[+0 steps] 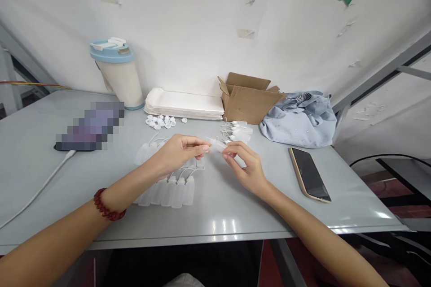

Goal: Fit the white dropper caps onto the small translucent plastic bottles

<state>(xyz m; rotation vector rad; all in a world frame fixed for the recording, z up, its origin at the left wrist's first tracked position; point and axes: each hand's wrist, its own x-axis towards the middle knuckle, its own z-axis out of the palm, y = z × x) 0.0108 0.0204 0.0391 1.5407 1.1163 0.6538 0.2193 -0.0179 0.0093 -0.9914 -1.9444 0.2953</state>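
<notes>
A small translucent plastic bottle [218, 145] is held above the table, lying roughly sideways between my hands. My right hand [245, 166] grips its body with thumb and fingertips. At its other end, the fingertips of my left hand [183, 152] are pinched together; a bit of white shows there, but what they hold is mostly hidden. Below my left forearm lie rows of similar bottles [171, 193] with thin white loops at their necks. Several more bottles [240, 131] lie behind my right hand. Loose white caps [160, 121] are grouped behind my left hand.
Along the wall stand a cream tumbler [121, 80] with a blue lid, a stack of white flat packs [188, 104], an open cardboard box [247, 105] and a light-blue cloth [299, 119]. A phone [310, 175] lies right; a blurred device [90, 128] with a white cable lies left.
</notes>
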